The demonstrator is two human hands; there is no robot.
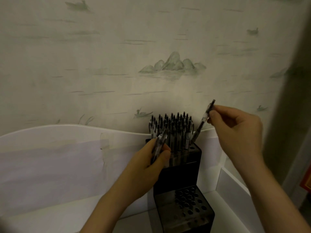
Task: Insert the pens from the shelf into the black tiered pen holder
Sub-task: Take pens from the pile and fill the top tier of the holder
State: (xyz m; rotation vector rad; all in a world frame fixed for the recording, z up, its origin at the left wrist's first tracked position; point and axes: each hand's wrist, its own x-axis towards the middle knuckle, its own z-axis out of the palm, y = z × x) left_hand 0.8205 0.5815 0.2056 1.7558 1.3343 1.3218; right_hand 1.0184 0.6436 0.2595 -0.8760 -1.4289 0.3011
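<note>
Head view: right hand (235, 130) pinches 1 clear-barrel pen (202, 121) near its top end, tip at a back-right hole of the black tiered pen holder (181, 175). Left hand (148, 165) grips spare pens (159, 145) at the holder's left. Pens look light, stiff, slick; the upper-barrel pinch suits steering. The holder's front tier looks unfilled.

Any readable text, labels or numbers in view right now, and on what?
None can be read.
Pens in the pen holder: any print is too blurred.
Red item at the right edge: cut off, nothing legible.
Wallpaper: painted scenery only, no words.
</note>
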